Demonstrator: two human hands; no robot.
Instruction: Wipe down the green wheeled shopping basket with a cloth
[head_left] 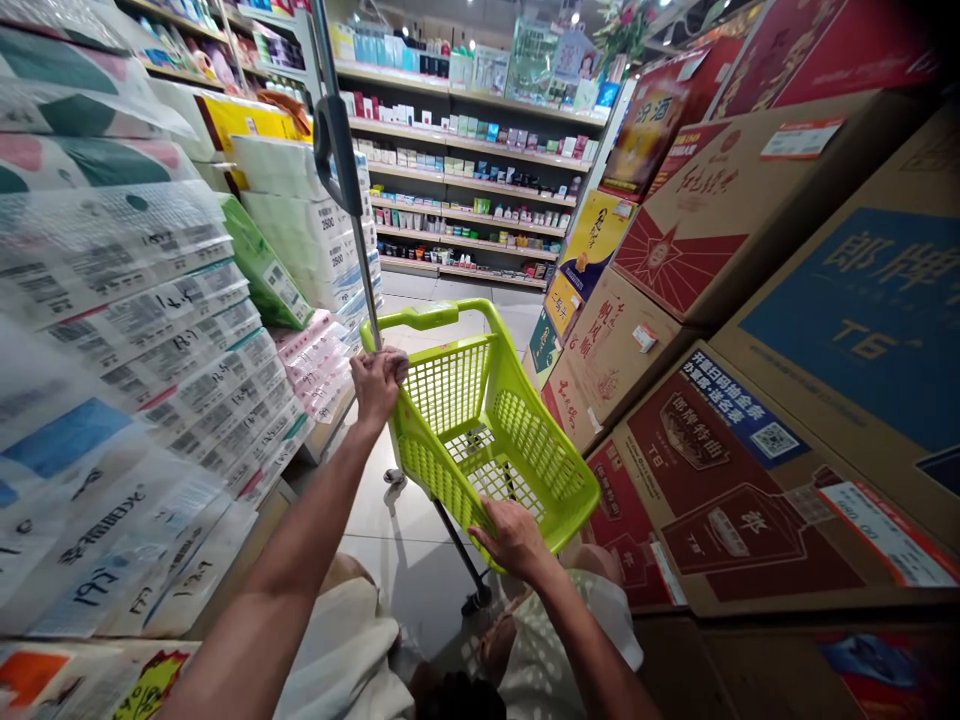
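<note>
Closest to me, the person's forearms (285, 570) run out of sight below. The left hand (377, 385) pinches something like a crumpled cloth (397, 367) at the corner of the green shopping cart (544, 440), beside its pole (367, 265). The right hand (514, 540) grips the near rim, some fingertips hidden. The cart stands on the floor (367, 548) between paper packs (172, 330) and cartons (675, 240), both cut off at the sides.

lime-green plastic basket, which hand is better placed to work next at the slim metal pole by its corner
Probably the left hand: it is curled at the lower end of the slim metal pole, while the right hand is on the near rim of the lime-green plastic basket.
</note>
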